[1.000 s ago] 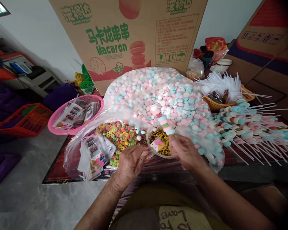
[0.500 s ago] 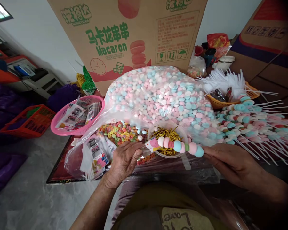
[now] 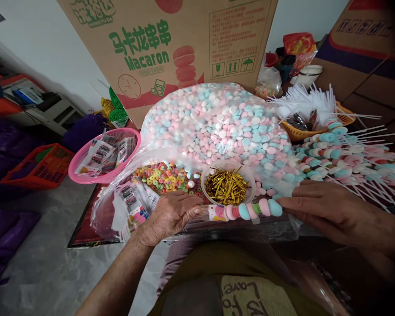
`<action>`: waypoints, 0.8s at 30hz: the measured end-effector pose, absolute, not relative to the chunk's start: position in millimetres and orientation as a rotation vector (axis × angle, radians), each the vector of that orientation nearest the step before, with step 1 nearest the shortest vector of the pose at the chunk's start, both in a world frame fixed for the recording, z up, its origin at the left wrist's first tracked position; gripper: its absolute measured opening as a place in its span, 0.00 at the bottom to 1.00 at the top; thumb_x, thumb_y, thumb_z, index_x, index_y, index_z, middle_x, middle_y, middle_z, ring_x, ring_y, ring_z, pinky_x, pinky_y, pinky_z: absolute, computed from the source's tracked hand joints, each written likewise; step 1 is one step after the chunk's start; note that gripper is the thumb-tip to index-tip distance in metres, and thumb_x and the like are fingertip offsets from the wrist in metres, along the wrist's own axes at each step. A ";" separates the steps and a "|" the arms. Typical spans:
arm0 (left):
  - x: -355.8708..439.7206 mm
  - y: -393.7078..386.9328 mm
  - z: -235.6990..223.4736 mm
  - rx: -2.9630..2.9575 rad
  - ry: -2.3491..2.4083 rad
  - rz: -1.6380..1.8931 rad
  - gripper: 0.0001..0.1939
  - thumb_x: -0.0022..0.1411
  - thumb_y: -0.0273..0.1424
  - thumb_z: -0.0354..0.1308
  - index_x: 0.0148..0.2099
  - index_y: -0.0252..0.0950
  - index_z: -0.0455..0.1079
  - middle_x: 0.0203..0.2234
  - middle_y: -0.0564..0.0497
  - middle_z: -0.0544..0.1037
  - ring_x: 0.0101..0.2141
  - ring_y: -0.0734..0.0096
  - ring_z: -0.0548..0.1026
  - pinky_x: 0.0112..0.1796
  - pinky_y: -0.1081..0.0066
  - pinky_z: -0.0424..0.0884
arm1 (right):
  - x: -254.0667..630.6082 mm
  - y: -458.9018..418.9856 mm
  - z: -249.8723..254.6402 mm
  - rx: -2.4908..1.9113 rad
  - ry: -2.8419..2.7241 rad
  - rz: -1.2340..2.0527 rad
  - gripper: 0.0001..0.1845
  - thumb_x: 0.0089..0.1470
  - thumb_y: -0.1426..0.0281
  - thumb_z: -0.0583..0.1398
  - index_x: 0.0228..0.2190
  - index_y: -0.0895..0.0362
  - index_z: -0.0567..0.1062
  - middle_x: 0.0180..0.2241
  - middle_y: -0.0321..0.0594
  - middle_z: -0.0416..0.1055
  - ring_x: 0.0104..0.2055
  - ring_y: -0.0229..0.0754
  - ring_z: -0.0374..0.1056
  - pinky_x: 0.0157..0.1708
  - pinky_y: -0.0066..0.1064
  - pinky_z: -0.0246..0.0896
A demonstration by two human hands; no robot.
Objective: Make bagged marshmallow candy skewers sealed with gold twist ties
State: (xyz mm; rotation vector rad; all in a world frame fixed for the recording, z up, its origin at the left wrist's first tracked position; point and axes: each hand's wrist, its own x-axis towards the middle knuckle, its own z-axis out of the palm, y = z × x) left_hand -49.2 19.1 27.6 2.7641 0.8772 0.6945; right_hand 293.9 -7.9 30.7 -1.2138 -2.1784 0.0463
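Observation:
My right hand is closed at the blue end of a marshmallow skewer; its fingers hide the stick there. Pink and blue marshmallows alternate with small red and green pieces along the skewer. Over its left end sits a clear printed plastic bag with a colourful edge. My left hand pinches this bag between thumb and fingers. Just beyond the skewer stands a round clear tub of gold twist ties. Colourful candy rings lie to the left of the tub.
A large plastic bag of marshmallows fills the middle, before a cardboard box. At left are printed bags and a pink basket. Finished-looking skewers and a yellow basket with white sticks are at right.
The printed bag has slid further right along the skewer, covering the white marshmallow at its left end. The skewer has come level and sits lower, nearer me, uncovering more of the tub.

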 end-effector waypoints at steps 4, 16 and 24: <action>-52.5 20.4 26.6 2.752 0.888 0.721 0.13 0.68 0.32 0.45 0.44 0.35 0.70 0.32 0.48 0.81 0.31 0.70 0.78 0.33 0.72 0.71 | 293.2 -5.4 32.6 -1.127 -2.242 0.125 0.13 0.57 0.60 0.55 0.40 0.50 0.75 0.27 0.44 0.70 0.29 0.42 0.67 0.29 0.33 0.60; -59.1 22.3 26.3 2.799 0.983 0.902 0.13 0.69 0.32 0.44 0.46 0.34 0.69 0.33 0.47 0.81 0.28 0.71 0.75 0.30 0.71 0.70 | 295.7 4.2 36.1 -0.789 -2.453 0.190 0.15 0.58 0.77 0.53 0.46 0.52 0.68 0.25 0.37 0.70 0.27 0.36 0.67 0.25 0.24 0.61; -58.3 21.6 28.6 2.831 0.925 0.787 0.15 0.69 0.33 0.43 0.41 0.34 0.70 0.31 0.48 0.81 0.25 0.72 0.73 0.28 0.72 0.67 | 309.4 -0.6 40.1 -0.815 -2.465 0.053 0.18 0.58 0.77 0.53 0.49 0.53 0.66 0.26 0.39 0.69 0.28 0.37 0.66 0.26 0.27 0.61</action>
